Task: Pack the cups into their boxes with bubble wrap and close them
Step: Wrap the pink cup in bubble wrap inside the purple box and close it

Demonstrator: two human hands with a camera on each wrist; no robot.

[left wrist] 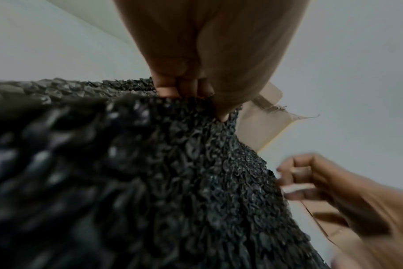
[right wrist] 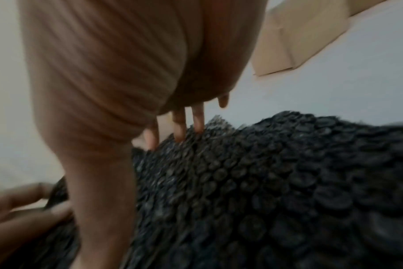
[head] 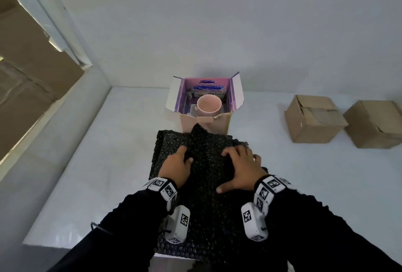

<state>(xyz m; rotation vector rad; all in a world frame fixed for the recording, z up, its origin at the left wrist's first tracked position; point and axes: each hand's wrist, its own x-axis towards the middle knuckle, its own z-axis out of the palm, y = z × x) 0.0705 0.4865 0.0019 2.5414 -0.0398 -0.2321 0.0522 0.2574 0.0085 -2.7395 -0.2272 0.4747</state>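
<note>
A pink cup (head: 209,106) stands upright inside an open box (head: 226,127) with a purple printed lining, its flaps standing up. In front of the box a black bubble wrap sheet (head: 208,184) lies on the white table and hangs over the near edge. My left hand (head: 185,156) pinches a raised fold of the wrap, with fingers and thumb closed on the ridge (left wrist: 196,102). My right hand (head: 237,165) rests spread on top of the wrap, its fingers (right wrist: 179,131) touching the sheet near its far edge. The box's torn front wall (left wrist: 260,131) shows just beyond the wrap.
Two closed brown cardboard boxes (head: 313,119) (head: 374,123) sit on the table at the right. A white wall runs behind the table (head: 108,141). Flattened cardboard (head: 32,76) leans beyond a white ledge on the left.
</note>
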